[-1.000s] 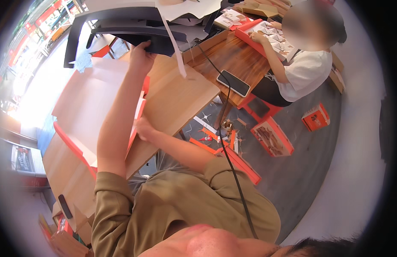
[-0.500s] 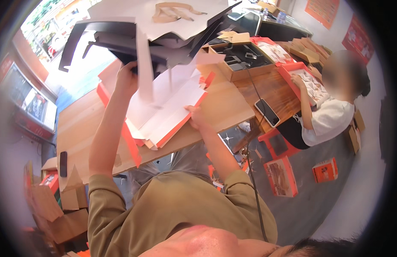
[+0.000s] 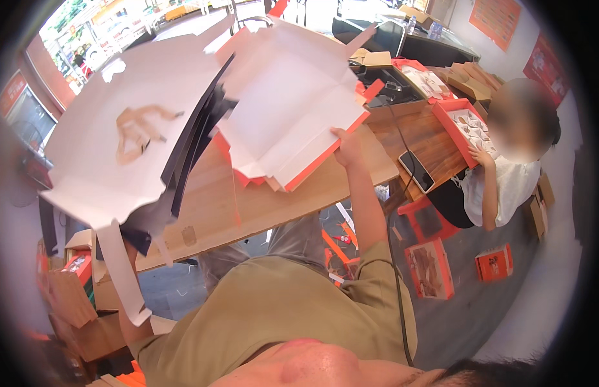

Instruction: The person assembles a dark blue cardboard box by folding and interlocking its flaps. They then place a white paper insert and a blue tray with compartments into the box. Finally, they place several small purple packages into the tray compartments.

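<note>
A stack of die-cut cardboard sheets, white on top with dark blue-black sheets beneath, is tilted up at the left. My left hand holds it low on its near side, its fingers mostly hidden by a hanging white flap. Loose tan strips lie on the upper white face. My right hand grips the right edge of some flat white-and-orange box blanks, thumb on top. These blanks lie over the wooden table, right beside the dark stack.
At the right, a person sits with a hand on an orange box of white pieces. A phone and a dark cable are near my right arm. Orange boxes and scraps are on the floor. Brown cartons stand lower left.
My left hand has brought the dark and white stack from the far side toward the near left. The white-and-orange blanks, with my right hand on them, have shifted away and right.
</note>
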The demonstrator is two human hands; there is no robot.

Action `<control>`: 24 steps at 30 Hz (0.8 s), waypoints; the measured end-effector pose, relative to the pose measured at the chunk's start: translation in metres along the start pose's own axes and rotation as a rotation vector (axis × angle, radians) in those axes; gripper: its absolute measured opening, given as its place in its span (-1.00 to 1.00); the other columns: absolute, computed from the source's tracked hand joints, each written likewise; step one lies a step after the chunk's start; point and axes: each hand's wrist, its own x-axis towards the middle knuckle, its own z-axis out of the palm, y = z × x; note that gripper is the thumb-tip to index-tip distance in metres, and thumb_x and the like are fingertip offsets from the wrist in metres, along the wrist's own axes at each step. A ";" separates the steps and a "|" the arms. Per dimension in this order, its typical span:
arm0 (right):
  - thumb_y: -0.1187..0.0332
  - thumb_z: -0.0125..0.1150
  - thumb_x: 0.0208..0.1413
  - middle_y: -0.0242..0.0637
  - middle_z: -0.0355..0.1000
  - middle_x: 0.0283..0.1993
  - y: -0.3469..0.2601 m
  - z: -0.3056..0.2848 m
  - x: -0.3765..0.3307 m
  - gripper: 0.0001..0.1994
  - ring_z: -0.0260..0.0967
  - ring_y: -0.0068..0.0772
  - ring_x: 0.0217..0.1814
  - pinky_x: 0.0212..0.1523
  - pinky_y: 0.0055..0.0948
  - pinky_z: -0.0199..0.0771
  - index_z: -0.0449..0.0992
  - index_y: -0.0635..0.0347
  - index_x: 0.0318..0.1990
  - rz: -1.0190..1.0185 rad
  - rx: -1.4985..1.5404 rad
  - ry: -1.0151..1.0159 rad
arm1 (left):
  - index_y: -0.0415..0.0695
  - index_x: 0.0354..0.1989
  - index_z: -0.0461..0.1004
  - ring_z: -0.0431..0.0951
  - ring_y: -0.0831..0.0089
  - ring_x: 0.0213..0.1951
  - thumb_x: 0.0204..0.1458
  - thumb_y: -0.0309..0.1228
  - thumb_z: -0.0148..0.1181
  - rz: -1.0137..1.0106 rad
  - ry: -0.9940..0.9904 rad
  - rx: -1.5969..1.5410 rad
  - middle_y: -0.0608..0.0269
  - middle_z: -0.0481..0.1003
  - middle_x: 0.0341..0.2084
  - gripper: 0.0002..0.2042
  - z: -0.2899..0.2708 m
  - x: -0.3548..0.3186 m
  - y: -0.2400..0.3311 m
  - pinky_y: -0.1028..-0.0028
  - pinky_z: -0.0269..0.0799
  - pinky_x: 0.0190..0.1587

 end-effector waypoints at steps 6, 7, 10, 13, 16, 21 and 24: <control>0.54 0.23 0.30 -0.05 0.50 0.25 -0.059 -0.083 0.022 -0.55 0.53 -0.12 0.28 0.24 -0.15 0.63 0.39 0.48 0.32 -0.343 -0.294 0.141 | -0.30 0.43 0.25 0.60 0.06 0.25 0.46 -0.48 -0.06 -0.026 0.093 0.011 -0.12 0.52 0.25 -0.59 -0.059 -0.032 -0.030 0.15 0.61 0.32; 0.55 0.21 0.31 -0.05 0.49 0.26 -0.077 -0.093 0.023 -0.55 0.53 -0.11 0.28 0.25 -0.14 0.63 0.39 0.48 0.32 -0.273 -0.179 0.228 | -0.30 0.44 0.25 0.60 0.06 0.26 0.46 -0.48 -0.06 -0.033 0.093 0.007 -0.12 0.52 0.25 -0.59 -0.061 -0.031 -0.035 0.15 0.60 0.32; 0.61 0.13 0.32 -0.03 0.46 0.30 -0.104 -0.086 0.009 -0.54 0.52 -0.06 0.29 0.24 -0.09 0.64 0.35 0.50 0.36 -0.365 0.004 0.328 | -0.30 0.44 0.25 0.59 0.06 0.26 0.47 -0.47 -0.06 -0.012 0.133 0.019 -0.12 0.52 0.25 -0.59 -0.077 -0.047 -0.036 0.15 0.60 0.32; 0.65 0.06 0.32 -0.03 0.43 0.32 -0.133 -0.105 0.007 -0.55 0.51 -0.02 0.29 0.23 -0.04 0.65 0.33 0.51 0.35 -0.504 0.033 0.357 | -0.30 0.44 0.25 0.59 0.06 0.26 0.47 -0.46 -0.06 0.002 0.134 0.026 -0.12 0.52 0.25 -0.58 -0.083 -0.040 -0.037 0.15 0.60 0.32; 0.65 0.03 0.34 -0.03 0.41 0.31 -0.148 -0.137 0.019 -0.59 0.50 -0.03 0.30 0.23 -0.03 0.65 0.33 0.53 0.32 -0.500 0.142 0.415 | -0.30 0.44 0.25 0.59 0.06 0.26 0.47 -0.45 -0.06 -0.002 0.117 0.035 -0.12 0.52 0.25 -0.58 -0.082 -0.022 -0.033 0.14 0.60 0.32; 0.63 0.06 0.31 -0.02 0.49 0.14 -0.144 -0.165 0.051 -0.72 0.58 -0.01 0.14 0.10 0.03 0.72 0.43 0.53 0.14 -0.412 0.156 0.481 | -0.29 0.44 0.25 0.59 0.06 0.26 0.48 -0.44 -0.06 0.008 0.115 0.062 -0.12 0.52 0.25 -0.58 -0.079 -0.003 -0.027 0.14 0.59 0.33; 0.63 0.08 0.26 -0.01 0.50 0.08 -0.129 -0.170 0.069 -0.72 0.61 0.03 0.04 -0.03 0.02 0.74 0.44 0.55 0.10 -0.419 0.183 0.478 | -0.29 0.45 0.25 0.59 0.06 0.26 0.48 -0.43 -0.07 -0.003 0.112 0.064 -0.12 0.52 0.25 -0.58 -0.077 0.010 -0.028 0.14 0.59 0.33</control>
